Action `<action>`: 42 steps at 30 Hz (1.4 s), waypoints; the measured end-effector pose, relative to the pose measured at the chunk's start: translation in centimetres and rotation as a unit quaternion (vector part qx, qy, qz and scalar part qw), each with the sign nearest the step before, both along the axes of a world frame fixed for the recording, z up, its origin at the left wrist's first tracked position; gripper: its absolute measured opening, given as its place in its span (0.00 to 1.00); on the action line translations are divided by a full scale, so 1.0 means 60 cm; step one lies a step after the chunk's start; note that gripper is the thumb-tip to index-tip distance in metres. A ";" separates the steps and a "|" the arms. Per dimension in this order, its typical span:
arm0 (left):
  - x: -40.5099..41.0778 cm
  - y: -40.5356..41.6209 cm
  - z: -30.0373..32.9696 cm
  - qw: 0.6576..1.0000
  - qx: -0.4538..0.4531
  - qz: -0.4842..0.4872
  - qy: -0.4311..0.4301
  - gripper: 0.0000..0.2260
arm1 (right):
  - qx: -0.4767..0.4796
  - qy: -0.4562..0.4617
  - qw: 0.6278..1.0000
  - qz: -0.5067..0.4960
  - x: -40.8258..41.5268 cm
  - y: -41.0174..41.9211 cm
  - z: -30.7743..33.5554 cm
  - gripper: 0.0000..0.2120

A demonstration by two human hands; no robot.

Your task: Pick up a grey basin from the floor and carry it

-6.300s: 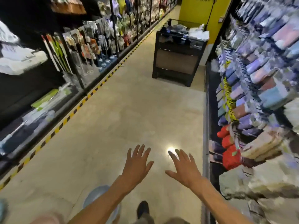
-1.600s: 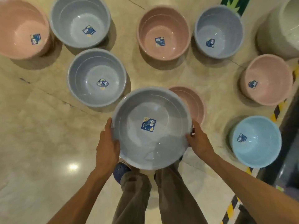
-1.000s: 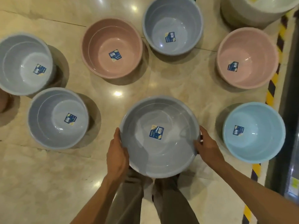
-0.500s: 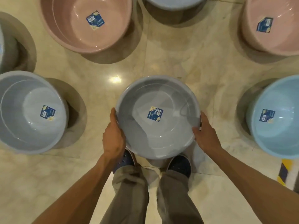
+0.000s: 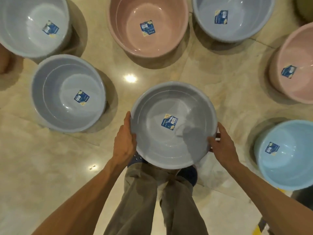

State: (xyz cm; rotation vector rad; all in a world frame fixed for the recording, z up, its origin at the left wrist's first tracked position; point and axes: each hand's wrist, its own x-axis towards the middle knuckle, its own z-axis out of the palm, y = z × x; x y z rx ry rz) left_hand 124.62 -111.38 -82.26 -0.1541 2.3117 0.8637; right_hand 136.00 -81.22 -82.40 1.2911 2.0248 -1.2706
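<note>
A grey plastic basin point(image 5: 152, 141) with a blue label inside is held above my feet, over the marble floor. My left hand point(image 5: 124, 141) grips its left rim, thumb along the edge. My right hand point(image 5: 221, 146) grips the right rim, fingers curled under it. The basin is level and holds nothing. My trouser legs and dark blue shoes show below it.
Other basins stand on the floor around me: a grey one point(image 5: 67, 94) to the left, another grey point(image 5: 32, 26) at far left, a pink one point(image 5: 149, 26) ahead, a grey one point(image 5: 233, 17) beyond, a pink one point(image 5: 294, 65) right, a light blue one point(image 5: 286, 155) near right.
Earlier my hands were bare in a shop aisle. Since half a second ago the view has shifted, so the floor basins sit differently; both hands keep their hold on the grey basin.
</note>
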 end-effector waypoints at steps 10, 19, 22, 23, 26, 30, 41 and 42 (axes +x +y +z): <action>0.001 -0.209 0.158 0.988 -0.008 0.150 0.031 0.28 | -0.022 0.044 0.979 0.197 -0.160 -0.146 0.118 0.27; 0.014 -0.382 0.277 0.966 -0.010 0.258 0.025 0.41 | -0.079 0.089 0.938 0.326 -0.297 -0.333 0.230 0.27; 0.010 -0.418 0.299 0.958 0.000 0.287 0.013 0.41 | -0.074 0.096 0.927 0.356 -0.326 -0.377 0.257 0.27; 0.006 -0.426 0.304 0.954 -0.001 0.299 0.008 0.39 | -0.073 0.093 0.926 0.358 -0.337 -0.389 0.262 0.27; -0.025 -0.442 0.323 0.945 0.005 0.328 -0.005 0.28 | -0.061 0.081 0.924 0.368 -0.375 -0.414 0.261 0.28; -0.080 -0.455 0.324 0.940 0.016 0.342 -0.007 0.25 | -0.052 0.071 0.918 0.386 -0.436 -0.428 0.254 0.26; -0.214 -0.463 0.218 0.917 -0.028 0.395 -0.042 0.29 | -0.083 0.061 0.906 0.411 -0.610 -0.453 0.178 0.27; -0.224 -0.464 0.203 0.915 -0.020 0.401 -0.042 0.29 | -0.084 0.062 0.904 0.414 -0.624 -0.460 0.162 0.27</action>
